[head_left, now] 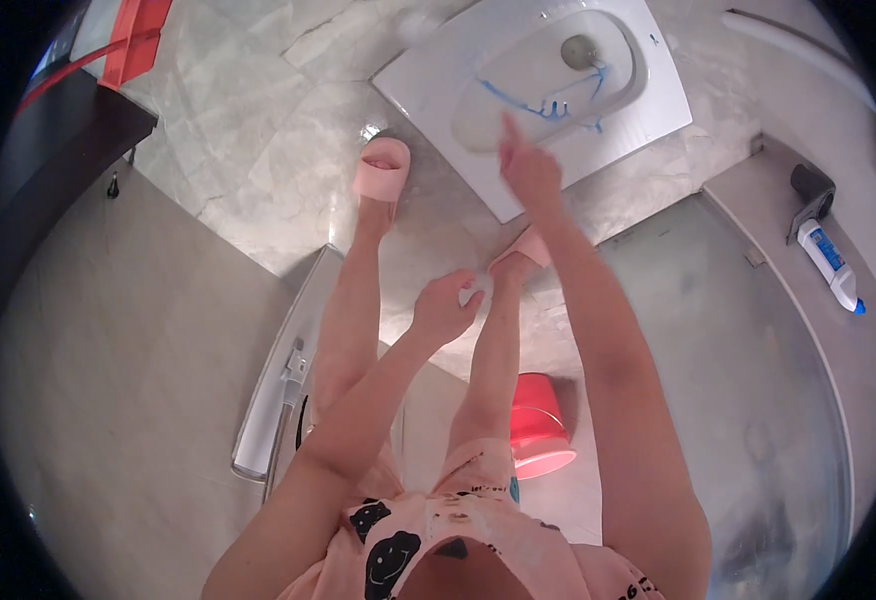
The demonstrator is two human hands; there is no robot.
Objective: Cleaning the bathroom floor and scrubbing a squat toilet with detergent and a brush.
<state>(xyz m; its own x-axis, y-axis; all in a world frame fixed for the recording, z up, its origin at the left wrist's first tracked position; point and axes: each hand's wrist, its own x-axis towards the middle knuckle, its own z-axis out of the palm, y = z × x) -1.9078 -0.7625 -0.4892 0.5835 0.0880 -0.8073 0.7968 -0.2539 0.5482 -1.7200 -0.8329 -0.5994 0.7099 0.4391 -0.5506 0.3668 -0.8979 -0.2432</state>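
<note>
A white squat toilet (413, 85) is set in the floor ahead of me. Streaks of blue gel (555, 108) run across its bowl, near the round drain (579, 52). My right hand (531, 175) hovers over the toilet's near edge, apparently apart from it. Its index finger stretches toward the blue streaks, blurred by motion; the other fingers look curled, and I see nothing held. Lower and to the left, my left hand (446, 308) hangs in front of my legs, loosely bent, with thumb and fingers apart and nothing visible between them.
A white cleaner bottle with a blue cap (830, 265) lies on the right ledge, beside a dark grey holder (811, 195). Behind my leg stands a red bucket (538, 425). Pink slippers (381, 178) are on my feet. A dark counter (83, 140) juts in at left.
</note>
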